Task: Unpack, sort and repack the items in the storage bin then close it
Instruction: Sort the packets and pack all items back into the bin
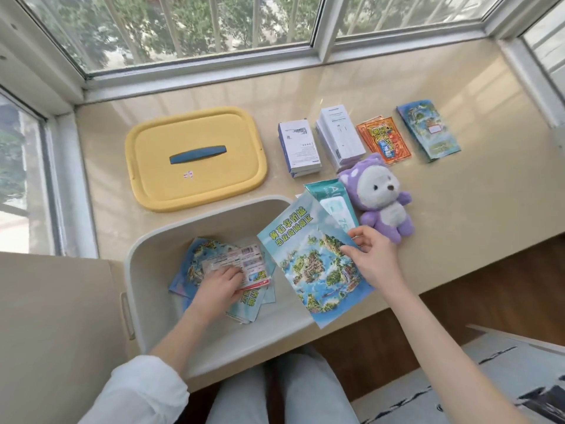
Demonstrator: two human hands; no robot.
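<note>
While leaflets (195,258) lie in the storage bin (134,249), step: unpacking is judged unfinished.
Right hand (374,255): a scenic leaflet (312,270) is pinched at its edge, above the bin's right rim.
Left hand (218,286): fingers (234,272) are bent onto a printed packet (244,260) on the bin floor; gripped or merely pressed cannot be told.
Advice: the leaflet is best laid on the matching leaflet stack (428,133) (far right of the row), edges squared; the packet should be lifted alone.
Yellow lid (195,133): set flat beyond the bin.
Surface: a glossy beige window ledge (464,209), on which boxes (301,148), a wipes pack (333,203) and a plush bear (385,197) are sorted.
Room: windows (195,29) are seen on three sides; wood floor (495,289) below.
</note>
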